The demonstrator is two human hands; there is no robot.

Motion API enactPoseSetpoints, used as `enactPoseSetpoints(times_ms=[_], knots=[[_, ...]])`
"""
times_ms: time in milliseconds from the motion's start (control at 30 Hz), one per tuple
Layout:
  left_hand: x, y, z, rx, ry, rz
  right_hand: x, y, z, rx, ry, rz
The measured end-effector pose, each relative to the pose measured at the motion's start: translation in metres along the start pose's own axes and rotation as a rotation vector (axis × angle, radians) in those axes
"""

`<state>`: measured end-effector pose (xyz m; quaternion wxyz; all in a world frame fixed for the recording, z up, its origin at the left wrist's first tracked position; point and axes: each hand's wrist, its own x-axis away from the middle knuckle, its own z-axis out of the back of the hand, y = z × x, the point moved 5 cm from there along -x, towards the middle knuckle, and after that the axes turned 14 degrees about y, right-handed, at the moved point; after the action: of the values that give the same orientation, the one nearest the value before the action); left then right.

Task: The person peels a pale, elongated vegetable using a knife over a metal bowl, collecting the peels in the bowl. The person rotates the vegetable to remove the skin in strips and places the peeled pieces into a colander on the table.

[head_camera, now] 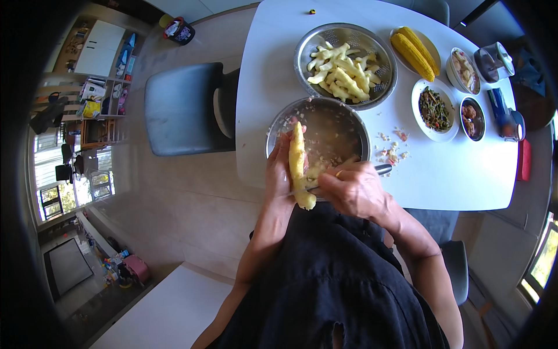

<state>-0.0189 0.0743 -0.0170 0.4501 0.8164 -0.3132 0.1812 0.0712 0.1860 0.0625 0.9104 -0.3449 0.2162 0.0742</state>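
Observation:
In my left hand lies a long piece of peeled ginger root, held upright in the picture over a metal bowl. The bowl contains cloudy water with peel bits. My right hand grips a knife; its dark handle end sticks out past the hand, and its blade lies against the lower part of the root. Fingers hide part of the knife. Behind the bowl stands a steel colander with many pale peeled ginger pieces.
On the white table peel scraps lie right of the bowl. Further right are corn cobs on a plate, a plate of cooked greens, and small bowls of food. A grey chair stands at the left.

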Motion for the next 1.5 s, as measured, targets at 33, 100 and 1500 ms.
enactPoseSetpoints(times_ms=[33,100,1500], knots=[[0.000,-0.001,0.002,-0.014,0.018,-0.007,0.001,0.000,-0.003,-0.024,-0.072,-0.003],[-0.001,-0.006,0.005,0.012,0.006,0.015,-0.001,-0.001,-0.001,0.013,-0.017,0.023],[0.011,-0.023,0.004,0.129,-0.018,0.298,-0.013,0.010,0.006,0.122,0.159,-0.195]])
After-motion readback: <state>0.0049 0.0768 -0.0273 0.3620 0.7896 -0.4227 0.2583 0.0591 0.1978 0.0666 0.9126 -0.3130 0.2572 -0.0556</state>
